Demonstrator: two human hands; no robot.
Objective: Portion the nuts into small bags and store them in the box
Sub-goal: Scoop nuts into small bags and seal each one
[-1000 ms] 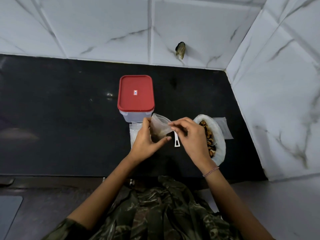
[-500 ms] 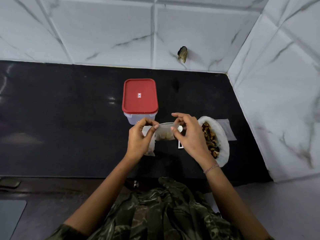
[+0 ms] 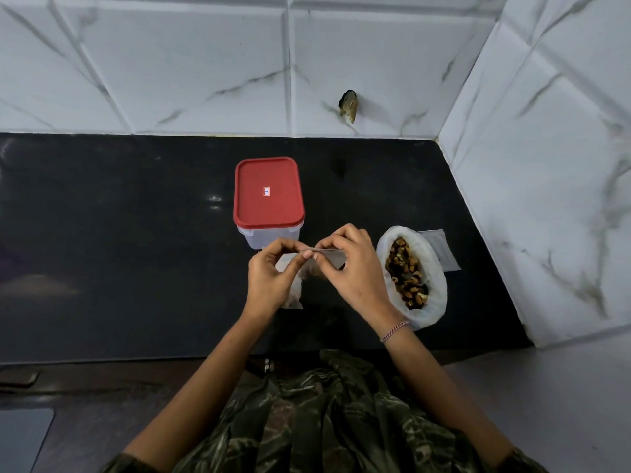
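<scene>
The left hand point(image 3: 273, 278) and the right hand point(image 3: 355, 268) each pinched the top edge of a small clear bag point(image 3: 332, 258), one at either end. They held it between them above the black tabletop point(image 3: 119, 250). The box point(image 3: 268, 194), its red lid on, stood just beyond the hands. An open white bag of nuts point(image 3: 409, 274) lay just right of the right hand. Some empty bags point(image 3: 294, 297) lay beneath the left hand.
</scene>
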